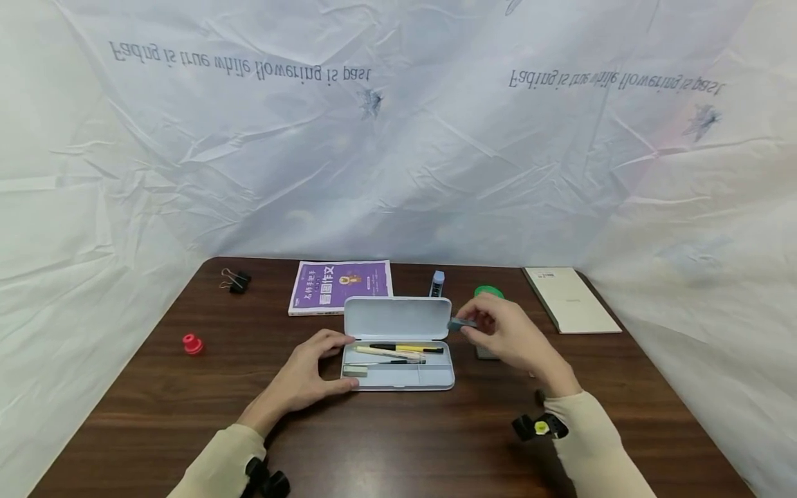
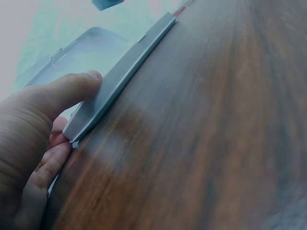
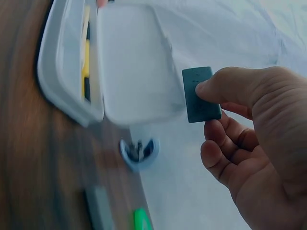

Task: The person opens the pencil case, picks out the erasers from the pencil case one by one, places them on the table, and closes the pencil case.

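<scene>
A pale pencil case lies with its lid raised on the table. Inside it are a yellow-and-black pen, other slim pens and a small pale green block. My left hand grips the case's left end, thumb on the front wall and fingers round the end. To the right of the lid, my right hand pinches a dark green eraser-like block between thumb and fingertips, held up off the table.
Behind the case lie a purple book and a blue-capped tube. A green round thing and a grey block are near my right hand. A white booklet is far right; a binder clip and red knob-shaped piece are left.
</scene>
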`<move>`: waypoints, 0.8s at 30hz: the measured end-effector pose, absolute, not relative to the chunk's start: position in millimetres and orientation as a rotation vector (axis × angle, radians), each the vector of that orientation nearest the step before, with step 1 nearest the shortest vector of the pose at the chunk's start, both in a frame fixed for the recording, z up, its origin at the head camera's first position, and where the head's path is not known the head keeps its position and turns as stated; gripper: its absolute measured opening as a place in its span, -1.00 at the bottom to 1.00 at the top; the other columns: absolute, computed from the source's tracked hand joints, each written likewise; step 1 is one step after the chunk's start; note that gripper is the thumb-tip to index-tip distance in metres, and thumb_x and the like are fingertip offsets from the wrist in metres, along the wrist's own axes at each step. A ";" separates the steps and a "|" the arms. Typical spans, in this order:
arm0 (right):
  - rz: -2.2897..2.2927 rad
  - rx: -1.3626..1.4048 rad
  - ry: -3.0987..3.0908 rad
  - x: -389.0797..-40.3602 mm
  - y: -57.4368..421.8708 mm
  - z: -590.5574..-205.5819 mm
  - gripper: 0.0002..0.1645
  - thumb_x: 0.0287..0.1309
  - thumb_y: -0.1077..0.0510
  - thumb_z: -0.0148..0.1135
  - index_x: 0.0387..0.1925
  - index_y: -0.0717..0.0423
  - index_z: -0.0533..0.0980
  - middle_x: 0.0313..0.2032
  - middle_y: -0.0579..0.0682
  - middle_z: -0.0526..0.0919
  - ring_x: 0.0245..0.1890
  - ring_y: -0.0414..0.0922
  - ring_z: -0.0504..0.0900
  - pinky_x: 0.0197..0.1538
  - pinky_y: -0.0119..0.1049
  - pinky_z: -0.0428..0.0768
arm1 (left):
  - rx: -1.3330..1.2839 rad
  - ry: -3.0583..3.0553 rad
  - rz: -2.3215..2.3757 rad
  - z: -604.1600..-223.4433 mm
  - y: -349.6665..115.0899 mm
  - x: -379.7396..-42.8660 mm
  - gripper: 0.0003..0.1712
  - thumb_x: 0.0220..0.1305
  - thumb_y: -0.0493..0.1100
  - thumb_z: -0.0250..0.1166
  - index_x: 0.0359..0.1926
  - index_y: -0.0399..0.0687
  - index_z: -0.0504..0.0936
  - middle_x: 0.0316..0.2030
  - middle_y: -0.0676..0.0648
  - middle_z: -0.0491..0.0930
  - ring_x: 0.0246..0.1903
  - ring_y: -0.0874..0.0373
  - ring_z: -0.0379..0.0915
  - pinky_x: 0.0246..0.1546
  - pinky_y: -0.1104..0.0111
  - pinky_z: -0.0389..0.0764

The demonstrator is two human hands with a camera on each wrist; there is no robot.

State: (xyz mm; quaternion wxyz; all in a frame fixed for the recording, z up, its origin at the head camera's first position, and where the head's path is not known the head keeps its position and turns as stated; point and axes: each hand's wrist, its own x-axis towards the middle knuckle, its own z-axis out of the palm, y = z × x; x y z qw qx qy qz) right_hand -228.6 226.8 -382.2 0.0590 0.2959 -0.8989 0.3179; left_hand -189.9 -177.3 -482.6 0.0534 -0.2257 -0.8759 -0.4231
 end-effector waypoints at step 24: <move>0.943 0.812 -2.928 -206.6 289.0 -424.0 -0.78 0.41 0.25 0.53 -0.10 -0.15 0.72 -0.22 -0.24 0.66 -0.27 -0.28 0.57 -0.24 -0.38 0.64 | -0.686 -2.668 -1.287 -483.3 -178.2 -189.8 -0.14 0.20 0.20 0.73 0.43 -0.01 0.68 0.27 0.03 0.62 0.31 0.04 0.64 0.42 0.05 0.68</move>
